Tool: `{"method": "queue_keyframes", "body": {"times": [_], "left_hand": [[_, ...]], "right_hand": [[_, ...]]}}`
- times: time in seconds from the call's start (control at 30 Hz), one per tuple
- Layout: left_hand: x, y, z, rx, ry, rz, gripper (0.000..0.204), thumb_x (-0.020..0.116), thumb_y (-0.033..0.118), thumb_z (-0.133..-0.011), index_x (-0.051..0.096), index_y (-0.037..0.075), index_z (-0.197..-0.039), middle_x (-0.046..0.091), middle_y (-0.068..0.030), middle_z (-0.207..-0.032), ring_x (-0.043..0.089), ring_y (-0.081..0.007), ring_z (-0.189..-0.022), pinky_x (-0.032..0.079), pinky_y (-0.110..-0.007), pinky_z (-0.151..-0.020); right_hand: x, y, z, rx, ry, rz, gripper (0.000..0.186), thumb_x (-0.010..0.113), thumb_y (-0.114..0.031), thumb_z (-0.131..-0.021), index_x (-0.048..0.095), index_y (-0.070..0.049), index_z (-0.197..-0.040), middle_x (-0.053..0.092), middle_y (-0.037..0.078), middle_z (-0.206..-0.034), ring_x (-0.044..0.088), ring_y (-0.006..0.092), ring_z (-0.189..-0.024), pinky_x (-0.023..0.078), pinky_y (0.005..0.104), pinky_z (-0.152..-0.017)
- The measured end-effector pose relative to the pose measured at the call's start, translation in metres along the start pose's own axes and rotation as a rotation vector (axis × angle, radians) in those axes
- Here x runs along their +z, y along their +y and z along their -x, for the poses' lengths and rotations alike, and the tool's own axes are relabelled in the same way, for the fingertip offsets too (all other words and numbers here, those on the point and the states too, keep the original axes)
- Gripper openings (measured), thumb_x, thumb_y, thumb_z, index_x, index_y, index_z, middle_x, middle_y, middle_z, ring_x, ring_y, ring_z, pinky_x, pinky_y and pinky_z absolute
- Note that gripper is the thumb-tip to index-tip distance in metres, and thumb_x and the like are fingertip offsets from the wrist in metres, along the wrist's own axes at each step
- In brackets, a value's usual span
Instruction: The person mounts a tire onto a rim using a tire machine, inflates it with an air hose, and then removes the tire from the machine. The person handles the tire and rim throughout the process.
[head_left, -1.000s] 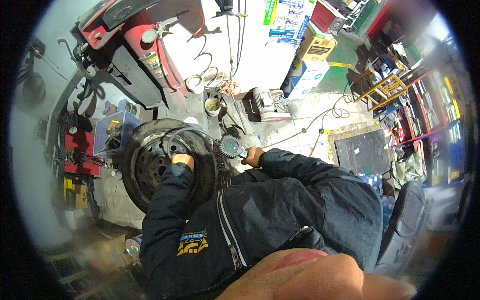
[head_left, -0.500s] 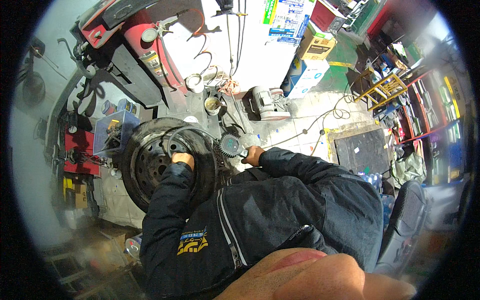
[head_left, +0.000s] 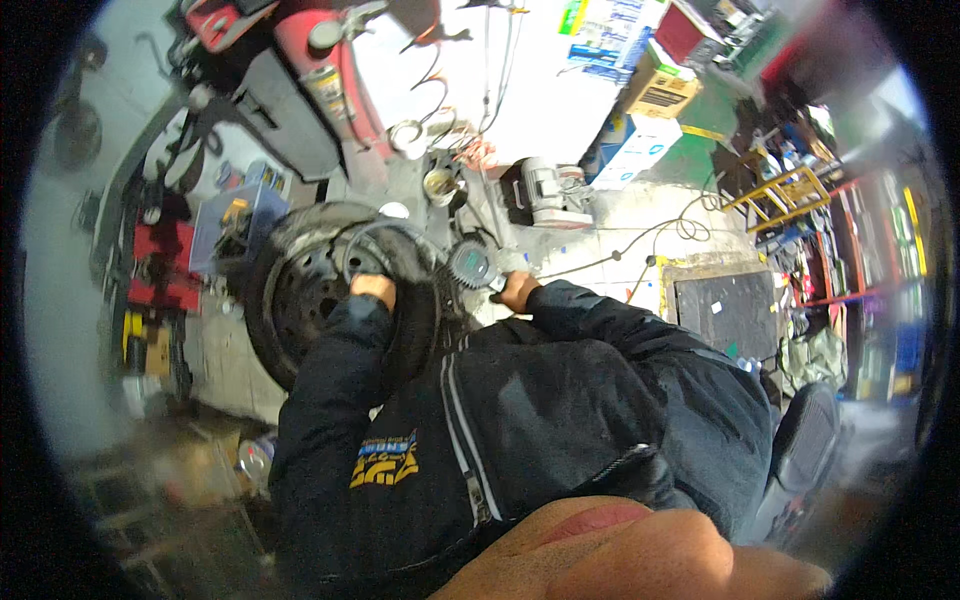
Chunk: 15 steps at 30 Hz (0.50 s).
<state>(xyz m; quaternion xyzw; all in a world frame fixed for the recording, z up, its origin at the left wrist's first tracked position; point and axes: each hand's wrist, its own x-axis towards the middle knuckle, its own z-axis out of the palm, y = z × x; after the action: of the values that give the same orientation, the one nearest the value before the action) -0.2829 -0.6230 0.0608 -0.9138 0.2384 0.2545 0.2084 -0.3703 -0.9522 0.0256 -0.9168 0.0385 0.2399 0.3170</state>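
My left hand is closed on the end of a curved hose over the dark steel rim of a wheel with a black tyre; the hose's tip is hidden by the fingers. The hose arches to a round inflator gauge, right of the tyre. My right hand grips that gauge's handle. The picture is motion-blurred, so fine detail at both hands is unclear.
A grey motor sits ahead near stacked boxes. Left are a plastic bin and red equipment. Right are looped cables, a yellow metal frame and a dark board on the floor.
The view has shifted and blurred, so the wheel, gauge and both hands appear higher in the picture. Both hands keep their grips on hose and gauge.
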Motion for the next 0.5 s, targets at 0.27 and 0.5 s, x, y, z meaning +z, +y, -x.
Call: {"method": "queue_keyframes", "body": {"times": [0.27, 0.5], "left_hand": [[0.023, 0.000, -0.005, -0.051, 0.184, 0.082, 0.022, 0.059, 0.021, -0.086, 0.080, 0.014, -0.085, 0.075, -0.0113, -0.084, 0.072, -0.0288, -0.082, 0.049, -0.052, -0.082], [0.020, 0.005, 0.002, -0.029, 0.215, -0.001, 0.023, 0.057, 0.021, -0.089, 0.080, 0.016, -0.087, 0.076, -0.0094, -0.087, 0.073, -0.0283, -0.085, 0.046, -0.051, -0.084]], "right_hand": [[-0.028, -0.030, -0.038, -0.135, 0.212, 0.094, 0.054, 0.076, -0.048, -0.078, 0.069, -0.003, -0.106, 0.070, 0.026, -0.093, 0.067, 0.0438, -0.092, 0.053, 0.0494, -0.080], [-0.047, -0.065, -0.041, -0.226, 0.207, 0.072, 0.052, 0.074, -0.048, -0.081, 0.068, -0.001, -0.104, 0.071, 0.025, -0.092, 0.069, 0.0425, -0.089, 0.054, 0.0493, -0.079]]}}
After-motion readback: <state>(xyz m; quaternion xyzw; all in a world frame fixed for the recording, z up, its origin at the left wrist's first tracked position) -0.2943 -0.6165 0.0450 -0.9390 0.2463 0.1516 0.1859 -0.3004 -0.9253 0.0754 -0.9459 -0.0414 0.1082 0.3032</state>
